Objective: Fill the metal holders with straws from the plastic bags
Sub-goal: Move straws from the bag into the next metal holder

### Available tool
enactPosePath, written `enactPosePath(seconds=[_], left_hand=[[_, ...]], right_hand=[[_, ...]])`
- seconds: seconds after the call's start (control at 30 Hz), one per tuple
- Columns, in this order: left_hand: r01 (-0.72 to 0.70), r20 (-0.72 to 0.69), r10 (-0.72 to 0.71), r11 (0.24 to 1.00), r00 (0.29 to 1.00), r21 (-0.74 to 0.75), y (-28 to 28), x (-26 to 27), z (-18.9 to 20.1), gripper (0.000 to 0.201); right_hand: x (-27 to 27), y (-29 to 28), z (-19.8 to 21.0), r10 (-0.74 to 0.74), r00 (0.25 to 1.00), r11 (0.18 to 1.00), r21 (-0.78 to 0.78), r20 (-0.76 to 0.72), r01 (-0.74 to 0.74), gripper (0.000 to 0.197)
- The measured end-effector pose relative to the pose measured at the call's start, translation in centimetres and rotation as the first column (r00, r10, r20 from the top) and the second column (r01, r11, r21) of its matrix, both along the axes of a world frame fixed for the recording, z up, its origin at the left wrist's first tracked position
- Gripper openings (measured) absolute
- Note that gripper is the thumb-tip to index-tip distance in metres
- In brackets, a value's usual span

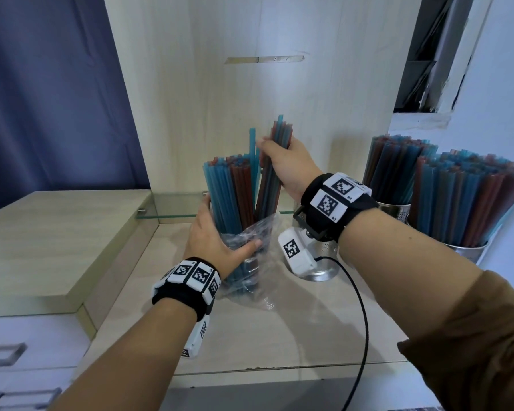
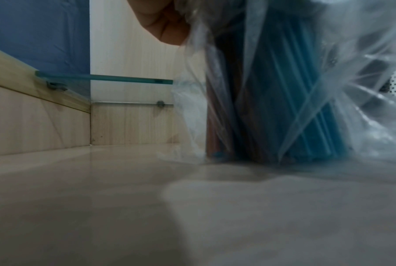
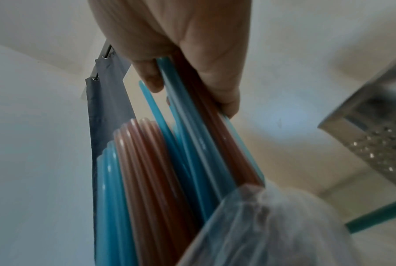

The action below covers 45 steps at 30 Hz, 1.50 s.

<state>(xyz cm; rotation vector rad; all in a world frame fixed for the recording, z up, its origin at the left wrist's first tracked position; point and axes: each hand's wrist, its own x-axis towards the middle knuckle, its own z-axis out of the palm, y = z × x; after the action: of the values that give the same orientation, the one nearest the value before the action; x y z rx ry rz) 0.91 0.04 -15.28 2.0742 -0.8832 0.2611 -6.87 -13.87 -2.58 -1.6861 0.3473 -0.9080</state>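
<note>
A clear plastic bag [image 1: 257, 232] [image 2: 351, 90] [image 3: 272, 225] of blue and red straws [image 1: 229, 191] stands upright on the wooden counter [image 1: 250, 336]. My left hand [image 1: 217, 232] grips the bag around its middle. My right hand [image 1: 282, 161] [image 3: 181, 54] is wrapped around a bunch of straws [image 1: 275, 161] [image 3: 203, 135] raised partly above the rest in the bag. A perforated metal holder [image 1: 318, 256] [image 3: 374, 135] stands just right of the bag, largely hidden behind my right wrist; what it holds cannot be seen.
Two metal holders [image 1: 395, 209] [image 1: 466, 250] packed with straws stand at the right. A glass shelf [image 1: 175, 206] runs behind the bag. A raised wooden ledge [image 1: 57, 238] lies left, drawers [image 1: 18, 366] below. A black cable [image 1: 362, 321] crosses the counter.
</note>
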Motion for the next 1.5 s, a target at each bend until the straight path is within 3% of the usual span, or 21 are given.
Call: enactPosePath(seconds=[0.13,0.33,0.53,0.67,0.93,1.2,1.37,1.5], left_hand=[[0.007,-0.004,-0.007,1.000,1.000,-0.009,0.0,-0.1,0.1,0.130],[0.010,-0.016,-0.010,1.000,1.000,-0.007,0.0,0.1,0.0,0.128],[0.017,-0.017,-0.017,1.000,1.000,0.014,-0.1,0.2,-0.1,0.129],[0.010,-0.010,-0.010,1.000,1.000,-0.007,-0.1,0.2,-0.1,0.126],[0.012,-0.015,-0.012,1.000,1.000,-0.027,-0.1,0.3,-0.1,0.123],[0.004,-0.014,-0.004,0.999,1.000,-0.045,-0.2,0.5,-0.4,0.121],[-0.004,-0.011,0.003,0.999,1.000,-0.039,-0.2,0.6,-0.5,0.118],[-0.005,-0.013,0.004,0.999,1.000,-0.039,-0.2,0.5,-0.4,0.117]], right_hand=[[-0.1,-0.5,0.9,0.062,0.995,0.993,0.099,0.079,-0.070,0.007],[-0.4,-0.9,2.4,0.065,0.993,0.993,0.089,0.097,-0.074,0.017],[-0.3,-1.0,3.5,0.127,0.977,0.991,-0.028,-0.171,-0.133,0.014],[-0.6,-1.6,4.5,0.053,0.999,0.997,0.055,-0.013,-0.052,0.016],[-1.7,-2.1,7.1,-0.040,0.987,0.995,0.094,0.159,0.025,0.015],[-5.1,-3.6,9.2,-0.096,0.957,0.995,0.047,0.275,0.086,0.013],[-6.7,-5.1,8.2,-0.202,0.938,0.971,-0.069,0.283,0.230,0.016],[-6.5,-5.9,5.4,-0.235,0.956,0.953,-0.150,0.175,0.262,0.015]])
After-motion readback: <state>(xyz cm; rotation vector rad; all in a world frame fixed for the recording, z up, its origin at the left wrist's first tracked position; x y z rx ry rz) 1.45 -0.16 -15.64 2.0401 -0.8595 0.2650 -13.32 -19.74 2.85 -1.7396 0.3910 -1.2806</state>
